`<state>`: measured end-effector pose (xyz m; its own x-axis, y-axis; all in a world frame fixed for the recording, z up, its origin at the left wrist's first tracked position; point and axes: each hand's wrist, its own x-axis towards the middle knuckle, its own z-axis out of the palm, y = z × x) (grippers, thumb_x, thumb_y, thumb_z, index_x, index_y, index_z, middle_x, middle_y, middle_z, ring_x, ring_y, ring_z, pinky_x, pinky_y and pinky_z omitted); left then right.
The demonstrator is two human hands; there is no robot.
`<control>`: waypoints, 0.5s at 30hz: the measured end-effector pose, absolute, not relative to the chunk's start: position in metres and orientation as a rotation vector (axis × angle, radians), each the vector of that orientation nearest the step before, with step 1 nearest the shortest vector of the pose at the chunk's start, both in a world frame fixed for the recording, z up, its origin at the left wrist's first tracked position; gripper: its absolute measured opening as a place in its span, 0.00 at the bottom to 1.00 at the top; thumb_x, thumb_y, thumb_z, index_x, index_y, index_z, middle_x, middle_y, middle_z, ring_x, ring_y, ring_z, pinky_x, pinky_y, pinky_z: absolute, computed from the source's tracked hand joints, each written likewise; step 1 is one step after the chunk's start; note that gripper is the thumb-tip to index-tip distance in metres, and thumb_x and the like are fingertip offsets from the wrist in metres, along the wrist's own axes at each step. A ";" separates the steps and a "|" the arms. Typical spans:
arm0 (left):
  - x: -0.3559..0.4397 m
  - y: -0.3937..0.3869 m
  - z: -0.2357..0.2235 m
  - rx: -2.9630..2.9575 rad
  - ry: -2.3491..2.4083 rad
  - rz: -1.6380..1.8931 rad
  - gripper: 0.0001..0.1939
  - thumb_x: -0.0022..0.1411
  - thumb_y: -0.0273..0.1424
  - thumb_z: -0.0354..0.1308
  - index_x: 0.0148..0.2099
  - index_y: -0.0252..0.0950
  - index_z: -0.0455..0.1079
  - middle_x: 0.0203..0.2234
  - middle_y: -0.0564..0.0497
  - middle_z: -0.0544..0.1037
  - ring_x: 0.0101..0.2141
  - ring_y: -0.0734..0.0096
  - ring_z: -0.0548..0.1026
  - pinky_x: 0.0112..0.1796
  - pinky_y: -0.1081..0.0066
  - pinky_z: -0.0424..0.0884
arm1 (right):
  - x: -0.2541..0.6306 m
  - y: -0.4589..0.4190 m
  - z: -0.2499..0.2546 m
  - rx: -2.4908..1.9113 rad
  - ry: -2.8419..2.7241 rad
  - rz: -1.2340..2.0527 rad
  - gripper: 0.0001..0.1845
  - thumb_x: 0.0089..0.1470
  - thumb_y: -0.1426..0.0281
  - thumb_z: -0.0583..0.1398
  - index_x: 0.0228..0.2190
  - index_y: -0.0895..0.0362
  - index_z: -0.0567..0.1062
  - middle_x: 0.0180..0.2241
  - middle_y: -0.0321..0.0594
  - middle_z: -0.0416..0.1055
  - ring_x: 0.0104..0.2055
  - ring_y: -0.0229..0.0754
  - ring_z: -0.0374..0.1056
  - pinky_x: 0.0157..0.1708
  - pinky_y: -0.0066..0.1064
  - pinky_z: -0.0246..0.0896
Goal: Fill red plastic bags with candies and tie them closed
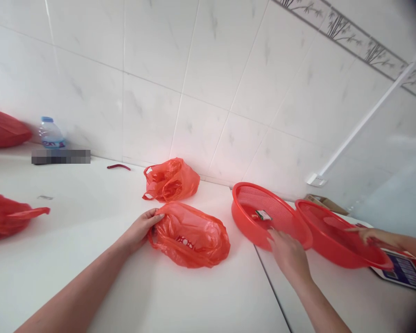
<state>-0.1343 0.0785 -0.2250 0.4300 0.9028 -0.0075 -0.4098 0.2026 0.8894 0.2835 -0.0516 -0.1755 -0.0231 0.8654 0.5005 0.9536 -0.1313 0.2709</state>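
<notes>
My left hand (144, 227) is closed on the left rim of a red plastic bag (194, 257), thumb on the outside, holding its mouth wide. Something with a pattern of white dots shows at the bottom of the bag. Farther right, my right hand (288, 253) reaches over the near rim of a round red mesh basket (244, 226). Its fingers look loosely stretched, with no object seen in them; the fingertips are partly hidden. Inside that basket lies a small green and white packet (263, 215), with a smaller reddish piece beside it.
A second red bag (180, 178) stands behind; another (7, 217) lies at left. A water bottle (51, 134) and a dark red strip (118, 166) are near the tiled wall. Another person's hand (370, 235) reaches into a second red basket (336, 245), beside a blue-screened device (404, 273).
</notes>
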 end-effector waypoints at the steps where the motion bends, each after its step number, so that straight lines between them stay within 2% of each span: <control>1: -0.134 0.078 -0.224 0.970 0.623 1.001 0.12 0.55 0.36 0.62 0.36 0.35 0.65 0.26 0.52 0.74 0.24 0.72 0.72 0.25 0.73 0.67 | 0.279 -0.060 -0.174 -2.053 -1.993 -0.865 0.14 0.59 0.70 0.48 0.40 0.54 0.72 0.30 0.43 0.72 0.32 0.44 0.68 0.30 0.33 0.59; 5: -0.135 0.076 -0.222 0.993 0.651 0.995 0.12 0.55 0.37 0.62 0.35 0.35 0.65 0.24 0.53 0.73 0.22 0.73 0.71 0.24 0.74 0.66 | 0.260 -0.096 -0.173 -2.006 -2.096 -0.819 0.16 0.59 0.71 0.48 0.43 0.53 0.72 0.32 0.43 0.73 0.35 0.45 0.70 0.33 0.33 0.62; 8: -0.135 0.076 -0.221 1.009 0.679 0.998 0.13 0.54 0.38 0.62 0.34 0.35 0.64 0.22 0.54 0.72 0.20 0.74 0.70 0.22 0.75 0.65 | 0.251 -0.119 -0.171 -2.133 -2.081 -0.715 0.18 0.57 0.71 0.49 0.45 0.52 0.72 0.37 0.44 0.75 0.36 0.46 0.71 0.32 0.34 0.63; 10: -0.134 0.076 -0.221 1.015 0.685 0.995 0.13 0.54 0.38 0.62 0.33 0.36 0.64 0.21 0.55 0.72 0.20 0.74 0.70 0.22 0.75 0.65 | 0.247 -0.131 -0.163 -2.281 -2.031 -0.532 0.18 0.56 0.68 0.50 0.46 0.51 0.72 0.40 0.44 0.75 0.39 0.49 0.72 0.32 0.35 0.64; 12: -0.134 0.076 -0.221 1.019 0.690 0.987 0.13 0.54 0.38 0.62 0.32 0.36 0.63 0.21 0.55 0.72 0.19 0.74 0.69 0.21 0.75 0.65 | 0.248 -0.138 -0.150 -2.370 -1.967 -0.248 0.19 0.55 0.61 0.52 0.47 0.50 0.72 0.44 0.43 0.74 0.44 0.52 0.71 0.36 0.38 0.66; 15: -0.133 0.076 -0.220 1.016 0.704 0.985 0.13 0.52 0.38 0.63 0.31 0.36 0.64 0.20 0.56 0.72 0.18 0.74 0.69 0.20 0.75 0.64 | 0.263 -0.141 -0.130 -2.323 -1.783 0.084 0.22 0.54 0.54 0.51 0.46 0.48 0.73 0.46 0.41 0.73 0.47 0.48 0.70 0.43 0.35 0.65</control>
<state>-0.1333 0.0760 -0.2203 0.4073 0.9124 -0.0404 -0.3341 0.1900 0.9232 0.2633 -0.1407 -0.1302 0.2658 0.9604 0.0833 0.9483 -0.2450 -0.2015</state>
